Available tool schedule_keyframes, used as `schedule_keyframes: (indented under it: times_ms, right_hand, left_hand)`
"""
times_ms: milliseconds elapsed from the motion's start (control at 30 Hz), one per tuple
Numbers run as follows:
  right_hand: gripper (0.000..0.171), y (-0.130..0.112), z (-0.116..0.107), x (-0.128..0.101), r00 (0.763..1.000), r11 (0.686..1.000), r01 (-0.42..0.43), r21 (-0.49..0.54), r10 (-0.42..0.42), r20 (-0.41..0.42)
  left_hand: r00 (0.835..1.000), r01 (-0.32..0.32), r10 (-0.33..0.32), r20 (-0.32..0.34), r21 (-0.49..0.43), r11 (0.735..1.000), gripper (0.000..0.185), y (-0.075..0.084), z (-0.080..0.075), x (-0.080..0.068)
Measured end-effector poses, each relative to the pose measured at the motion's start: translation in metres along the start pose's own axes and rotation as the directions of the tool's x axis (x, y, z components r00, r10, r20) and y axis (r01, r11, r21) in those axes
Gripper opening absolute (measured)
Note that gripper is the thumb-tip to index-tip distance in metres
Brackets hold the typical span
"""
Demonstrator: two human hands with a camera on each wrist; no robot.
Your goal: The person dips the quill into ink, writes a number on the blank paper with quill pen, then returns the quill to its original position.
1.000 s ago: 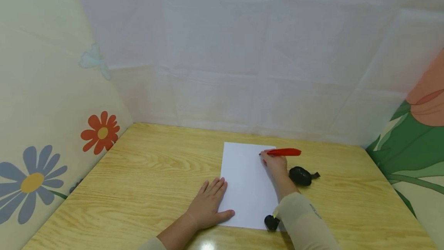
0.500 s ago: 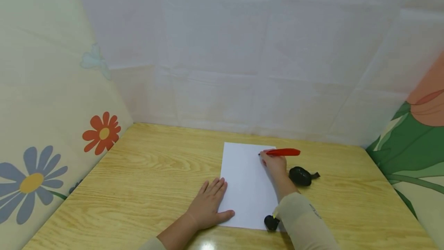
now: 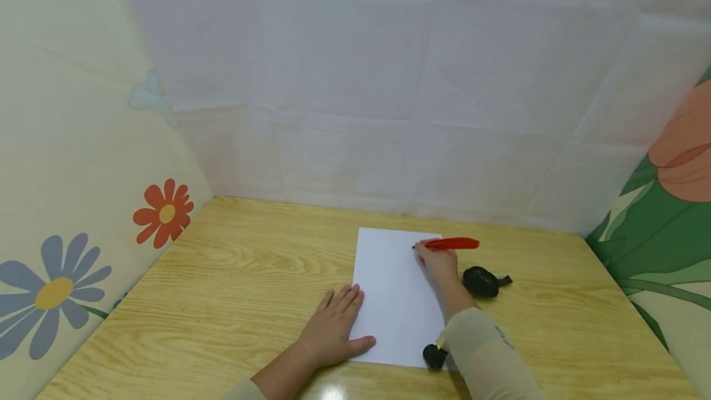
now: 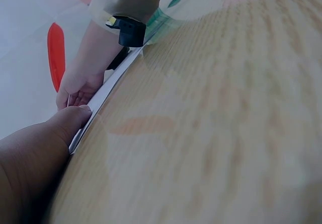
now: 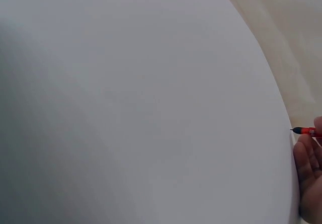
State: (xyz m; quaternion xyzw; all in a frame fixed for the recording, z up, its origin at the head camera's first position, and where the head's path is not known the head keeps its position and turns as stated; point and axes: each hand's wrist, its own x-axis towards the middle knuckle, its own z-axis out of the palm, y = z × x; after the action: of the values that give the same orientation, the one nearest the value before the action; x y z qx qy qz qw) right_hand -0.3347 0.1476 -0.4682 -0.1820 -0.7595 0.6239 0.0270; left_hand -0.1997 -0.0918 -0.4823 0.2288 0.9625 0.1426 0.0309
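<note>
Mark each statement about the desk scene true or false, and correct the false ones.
1. The right hand holds a red pen. True.
2. The left hand is lifted above the white paper sheet. False: it rests flat on the sheet's left edge.
3. A black rounded object lies on the wooden table, right of the sheet. True.
4. The sheet is covered with writing. False: it looks blank.

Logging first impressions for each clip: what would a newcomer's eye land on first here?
The red pen, gripped by the right hand with its tip on the far part of the white sheet of paper. Next, the left hand pressing flat on the sheet's near left edge, on the wooden table.
</note>
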Motion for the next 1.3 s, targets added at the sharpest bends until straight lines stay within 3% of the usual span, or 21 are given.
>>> schedule_keyframes:
  times_ms: [700,1300]
  right_hand:
    - [0.028,0.0006,0.0029,-0.0037,0.999,0.999,0.033,-0.022,-0.033,-0.003]
    - [0.027,0.0005,0.0049,-0.0042,0.993,0.991,0.121,-0.063,-0.119,0.021]
  left_hand:
    - [1.0,-0.018,0.018,-0.018,-0.016,1.0,0.091,-0.0003,-0.0014,-0.0022]
    - [0.999,-0.024,0.024,-0.029,-0.003,1.0,0.091,-0.0005,-0.0019,-0.0036]
